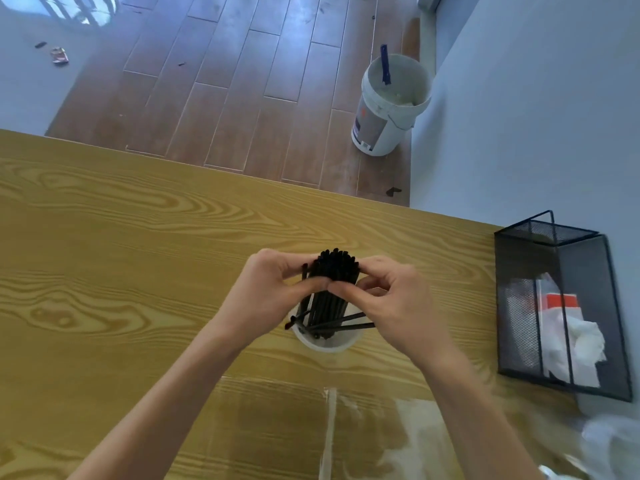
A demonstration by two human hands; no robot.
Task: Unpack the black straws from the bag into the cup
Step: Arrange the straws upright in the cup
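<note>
At centre, on a yellow wood-grain table (138, 237), a white cup (327, 342) stands upright and holds a bundle of black straws (329, 289). Most straws stand together in the cup, their tops fanned slightly above both hands; a few loose ones lie tilted across the rim, pointing right and left. Left hand (266, 292) and right hand (394, 306) close around the upper part of the bundle from either side, thumbs and forefingers pinched on it, thumb tips nearly meeting on the near side. Both forearms reach in from the near edge.

Near the viewer, a clear plastic bag (329, 427) lies flat on the table, just nearer than the cup; no straws can be made out in it. At right, a black mesh basket (554, 306) sits at the table's right edge against a pale wall, containing crumpled white material and a white item with an orange-red band; no lettering on it can be read.

Far right, on the plank floor (242, 81), stands a white bucket (388, 109) with a blue handle protruding. Its side label is too small to read. Small scraps of litter lie on the floor at far left.
</note>
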